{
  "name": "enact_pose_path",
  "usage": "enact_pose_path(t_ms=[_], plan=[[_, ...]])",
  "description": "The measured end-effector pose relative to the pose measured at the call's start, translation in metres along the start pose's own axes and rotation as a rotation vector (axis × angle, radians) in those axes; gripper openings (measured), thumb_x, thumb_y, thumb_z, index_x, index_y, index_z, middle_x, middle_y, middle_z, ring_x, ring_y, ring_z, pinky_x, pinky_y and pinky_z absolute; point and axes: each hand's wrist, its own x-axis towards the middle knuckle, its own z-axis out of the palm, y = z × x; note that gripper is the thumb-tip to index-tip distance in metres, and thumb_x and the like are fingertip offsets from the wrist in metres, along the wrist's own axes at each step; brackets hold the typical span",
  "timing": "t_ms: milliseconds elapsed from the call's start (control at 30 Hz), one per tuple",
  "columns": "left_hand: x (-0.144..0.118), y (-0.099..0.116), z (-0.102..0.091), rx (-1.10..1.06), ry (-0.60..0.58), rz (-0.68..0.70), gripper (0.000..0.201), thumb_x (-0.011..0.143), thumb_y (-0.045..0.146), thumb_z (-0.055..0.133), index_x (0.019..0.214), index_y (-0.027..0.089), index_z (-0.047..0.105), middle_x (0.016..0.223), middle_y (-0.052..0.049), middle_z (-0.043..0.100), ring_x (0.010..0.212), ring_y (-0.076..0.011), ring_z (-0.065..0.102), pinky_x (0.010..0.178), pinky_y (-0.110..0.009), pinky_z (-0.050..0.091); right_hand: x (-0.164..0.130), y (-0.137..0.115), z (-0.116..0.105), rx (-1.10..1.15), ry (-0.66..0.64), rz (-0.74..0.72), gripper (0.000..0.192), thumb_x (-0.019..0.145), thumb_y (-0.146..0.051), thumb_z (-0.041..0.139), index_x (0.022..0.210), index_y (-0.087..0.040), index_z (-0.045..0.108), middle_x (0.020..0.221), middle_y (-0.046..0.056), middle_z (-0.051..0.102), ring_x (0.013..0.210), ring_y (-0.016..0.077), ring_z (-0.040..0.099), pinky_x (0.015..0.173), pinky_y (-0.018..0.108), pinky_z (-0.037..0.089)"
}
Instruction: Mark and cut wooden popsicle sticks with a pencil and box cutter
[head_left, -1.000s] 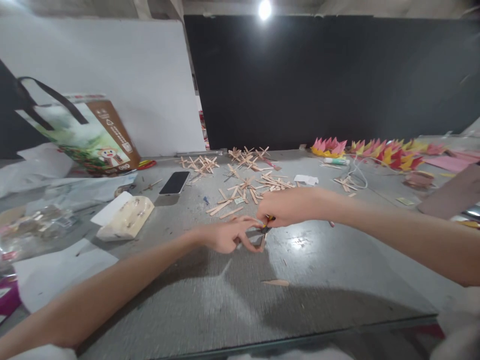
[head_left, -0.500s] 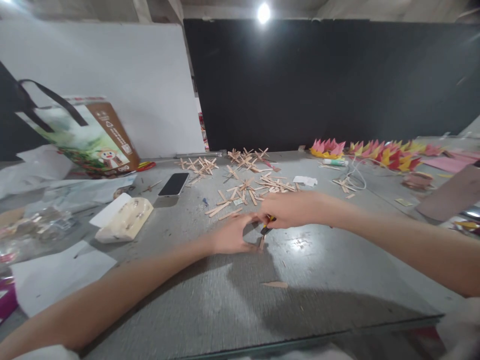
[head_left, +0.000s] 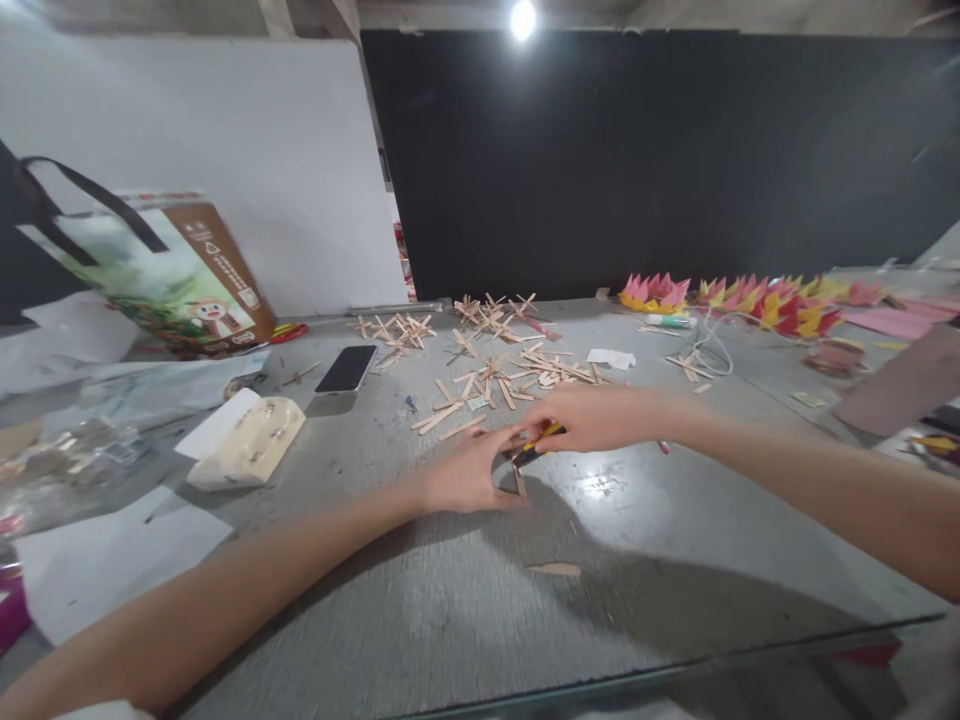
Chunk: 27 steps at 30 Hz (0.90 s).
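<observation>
Wooden stick (head_left: 517, 480) pinched by your left hand (head_left: 469, 475) mid-table, fingers curled, your right hand (head_left: 592, 418) gripping yellow-black cutter (head_left: 536, 445) against it.

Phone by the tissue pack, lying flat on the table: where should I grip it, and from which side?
Judging by its pose, take the phone across its two long edges near the middle, coming from above. It lies flat, screen up, so only the thin edges offer purchase. The near-left side looks tighter, with the tissue pack close by; the side toward the wooden sticks shows more bare table.
</observation>
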Motion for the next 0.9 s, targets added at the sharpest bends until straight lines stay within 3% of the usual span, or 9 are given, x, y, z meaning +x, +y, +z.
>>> enact_pose_path(t_ms=[133,267,400,467,567,700,800,900], plan=[[-0.001,-0.001,0.001,0.028,0.034,-0.032,0.103,0.076,0.049,0.094,0.162,0.027,0.043,0.166,-0.013,0.056,0.156,-0.0404,0.047,0.129,-0.059,0.029,-0.02,0.027,0.011,0.162,0.131,0.062,0.021,0.099,-0.037,0.066,0.099,-0.021,0.079,0.096,0.005,0.079,0.08,0.0167,0.065,0.072,0.029,0.043],[-0.002,-0.005,0.0,0.046,0.062,-0.026,0.099,0.079,0.054,0.09,0.163,0.027,0.045,0.167,-0.014,0.053,0.155,-0.0392,0.049,0.129,-0.057,0.035,-0.048,0.05,0.019,0.341,0.247,0.242,0.036,0.099,-0.053,0.065,0.109,-0.023,0.08,0.079,0.002,0.072,0.056,0.0127,0.053,0.053,0.028,0.038],[-0.001,-0.012,-0.001,0.138,0.08,-0.074,0.11,0.074,0.071,0.089,0.163,0.021,0.047,0.175,-0.021,0.038,0.163,-0.0449,0.034,0.132,-0.062,0.03,-0.061,0.058,0.026,0.395,0.393,0.398,0.052,0.099,-0.063,0.06,0.132,-0.026,0.074,0.063,-0.004,0.059,0.045,0.012,0.044,0.042,0.026,0.03],[-0.001,-0.013,0.0,0.153,0.065,-0.096,0.104,0.074,0.073,0.088,0.158,0.022,0.054,0.176,-0.02,0.036,0.165,-0.0453,0.03,0.132,-0.062,0.029,-0.058,0.057,0.03,0.377,0.455,0.425,0.057,0.101,-0.064,0.056,0.138,-0.024,0.071,0.061,-0.005,0.055,0.046,0.0131,0.043,0.043,0.027,0.032],[-0.003,-0.01,0.003,0.11,0.098,-0.097,0.087,0.073,0.063,0.093,0.143,0.023,0.064,0.17,-0.017,0.046,0.161,-0.0432,0.038,0.131,-0.06,0.031,-0.05,0.056,0.038,0.315,0.52,0.377,0.056,0.105,-0.063,0.046,0.125,-0.019,0.073,0.065,-0.001,0.056,0.054,0.016,0.047,0.052,0.03,0.037],[-0.004,-0.002,0.006,-0.041,0.229,-0.142,0.084,0.069,0.041,0.098,0.142,0.024,0.059,0.147,-0.015,0.064,0.139,-0.0369,0.061,0.118,-0.052,0.047,-0.044,0.056,0.049,0.173,0.544,0.336,0.048,0.11,-0.059,0.038,0.116,-0.022,0.067,0.087,0.006,0.068,0.078,0.0225,0.062,0.073,0.033,0.046],[0.002,-0.001,0.003,-0.262,0.147,-0.149,0.081,0.079,0.027,0.087,0.151,0.029,0.048,0.109,-0.004,0.077,0.101,-0.0246,0.075,0.094,-0.04,0.057,-0.042,0.054,0.056,0.137,0.504,0.418,0.034,0.111,-0.05,0.035,0.114,-0.025,0.058,0.093,0.004,0.071,0.084,0.0223,0.066,0.09,0.038,0.047],[0.015,-0.002,-0.001,-0.42,0.092,-0.149,0.079,0.081,0.02,0.082,0.151,0.028,0.047,0.083,0.003,0.073,0.076,-0.0181,0.072,0.074,-0.03,0.054,-0.04,0.049,0.061,0.239,0.421,0.418,0.029,0.112,-0.045,0.031,0.101,-0.025,0.049,0.082,0.001,0.069,0.075,0.0198,0.064,0.084,0.036,0.047]])
